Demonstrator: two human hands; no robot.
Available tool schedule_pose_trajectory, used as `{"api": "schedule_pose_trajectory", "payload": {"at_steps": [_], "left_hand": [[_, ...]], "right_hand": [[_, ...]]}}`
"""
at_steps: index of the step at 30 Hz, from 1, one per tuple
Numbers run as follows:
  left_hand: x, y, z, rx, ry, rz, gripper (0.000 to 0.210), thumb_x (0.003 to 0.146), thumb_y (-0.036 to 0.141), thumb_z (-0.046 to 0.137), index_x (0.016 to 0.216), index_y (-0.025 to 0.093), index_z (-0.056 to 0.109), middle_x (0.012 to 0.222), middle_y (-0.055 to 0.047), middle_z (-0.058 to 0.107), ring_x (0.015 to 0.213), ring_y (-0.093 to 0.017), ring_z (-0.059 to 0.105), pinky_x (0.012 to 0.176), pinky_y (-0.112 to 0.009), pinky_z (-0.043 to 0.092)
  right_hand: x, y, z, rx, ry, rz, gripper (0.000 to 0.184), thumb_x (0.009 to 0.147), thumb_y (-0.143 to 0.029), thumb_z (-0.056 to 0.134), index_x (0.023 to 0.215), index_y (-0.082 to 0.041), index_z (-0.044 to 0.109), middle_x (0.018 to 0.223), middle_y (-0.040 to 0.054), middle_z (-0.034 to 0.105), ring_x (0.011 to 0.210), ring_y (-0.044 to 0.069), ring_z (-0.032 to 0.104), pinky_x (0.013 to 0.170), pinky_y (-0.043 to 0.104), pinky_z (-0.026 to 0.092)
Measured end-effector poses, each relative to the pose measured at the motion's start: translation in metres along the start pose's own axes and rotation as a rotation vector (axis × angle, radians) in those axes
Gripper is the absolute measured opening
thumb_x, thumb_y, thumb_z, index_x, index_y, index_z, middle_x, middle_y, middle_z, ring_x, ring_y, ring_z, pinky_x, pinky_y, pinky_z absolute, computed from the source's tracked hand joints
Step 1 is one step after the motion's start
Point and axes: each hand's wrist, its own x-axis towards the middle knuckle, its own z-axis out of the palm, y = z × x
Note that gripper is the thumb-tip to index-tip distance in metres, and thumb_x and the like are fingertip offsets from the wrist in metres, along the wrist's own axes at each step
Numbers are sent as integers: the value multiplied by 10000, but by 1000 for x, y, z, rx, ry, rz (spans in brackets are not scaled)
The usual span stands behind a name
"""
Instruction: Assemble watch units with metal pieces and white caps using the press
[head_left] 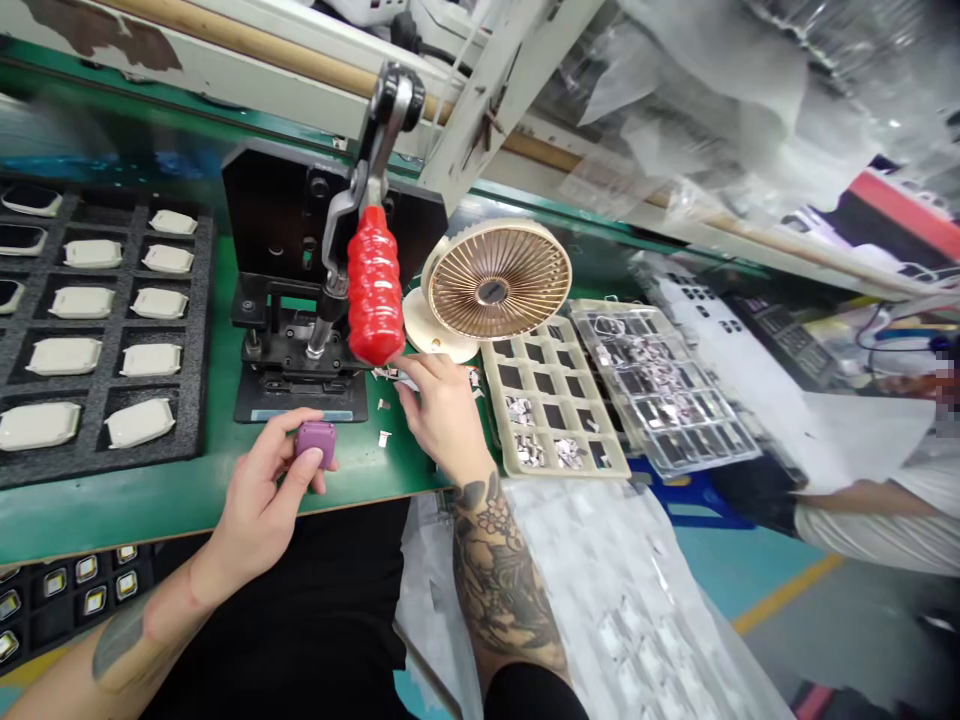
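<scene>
My left hand [262, 497] holds a small purple square housing [316, 441] between thumb and fingers, just above the green bench's front edge. My right hand [442, 408] rests palm down on the bench, fingertips touching small silver metal pieces [390, 375] scattered beside the black hand press [300, 290]. The press's red-handled lever [373, 285] hangs down right above those fingers. A cream compartment tray [551, 400] with more metal pieces lies just right of my right hand.
A black foam tray [105, 330] of white housings fills the left of the bench. A small beige fan [495, 280] stands behind my right hand. A clear plastic parts tray [664, 390] lies further right. Another person's arm [862, 500] shows at the right edge.
</scene>
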Motion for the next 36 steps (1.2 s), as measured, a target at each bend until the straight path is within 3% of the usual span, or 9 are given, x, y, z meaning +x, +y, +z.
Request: {"api": "schedule_pose_trajectory", "payload": {"at_steps": [3, 9, 12, 16, 21, 24, 27, 32, 36], "left_hand": [[0, 0, 0, 7, -20, -2, 335, 1191, 384, 618, 1505, 270, 611, 1013, -12, 818, 794, -138, 718, 769, -291, 544], [-1, -1, 0, -6, -18, -23, 354, 1179, 390, 627, 1513, 276, 618, 999, -17, 823, 788, -155, 727, 774, -304, 558], [-1, -1, 0, -13, -29, -22, 364, 1178, 394, 624, 1518, 263, 617, 987, -28, 820, 786, -167, 733, 775, -310, 567], [-1, 0, -1, -11, -25, -11, 365, 1169, 388, 639, 1510, 257, 630, 984, -35, 822, 791, -178, 748, 774, -314, 577], [-3, -3, -6, 7, -17, -15, 363, 1153, 362, 669, 1504, 269, 677, 1047, -39, 835, 828, -183, 763, 795, -321, 584], [-5, -3, -10, 44, -22, -27, 360, 1142, 361, 689, 1489, 272, 717, 1064, -36, 844, 849, -193, 772, 824, -337, 587], [-5, 2, -9, 41, -9, -34, 337, 1140, 383, 690, 1456, 274, 725, 1058, -29, 849, 830, -193, 767, 804, -343, 578], [-4, 11, -5, 61, 28, -56, 355, 1123, 440, 702, 1423, 251, 718, 1053, -45, 840, 813, -216, 755, 774, -370, 583], [-3, 12, -5, 47, 33, -68, 389, 1130, 446, 695, 1469, 256, 680, 1038, -36, 842, 803, -201, 743, 768, -359, 583]], "right_hand": [[8, -1, -3, -70, -77, -32, 441, 1037, -107, 614, 1466, -181, 688, 1346, 146, 780, 1270, 359, 651, 1034, 516, 527], [-11, -7, -11, 85, -79, -87, 298, 1077, -150, 628, 1357, -219, 704, 1261, 112, 790, 1156, 306, 700, 1022, 487, 576], [-17, -15, -8, 69, -164, -92, 327, 1056, -134, 649, 1367, -224, 698, 1228, 113, 788, 1139, 307, 698, 1024, 497, 592], [-23, -11, -14, 50, -146, -65, 335, 1080, -160, 610, 1390, -250, 700, 1234, 106, 792, 1151, 305, 723, 1024, 482, 595], [-56, 32, -62, -243, -49, 188, 313, 1089, -176, 550, 1332, -205, 745, 1195, 133, 802, 1124, 307, 750, 984, 427, 577], [-81, 60, -95, -478, -148, 428, 295, 1036, -111, 554, 1177, -189, 801, 1153, 150, 811, 1068, 312, 760, 913, 408, 550], [-98, 76, -112, -459, -236, 549, 279, 1009, -109, 603, 1155, -216, 816, 1163, 110, 822, 981, 270, 770, 863, 374, 547], [-97, 80, -107, -375, -216, 478, 360, 1040, -100, 586, 1294, -244, 798, 1292, 87, 799, 1111, 236, 767, 977, 348, 572], [-84, 81, -97, -257, -213, 331, 458, 963, 14, 553, 1239, -227, 827, 1284, 92, 787, 1206, 254, 724, 1094, 383, 551]]}}
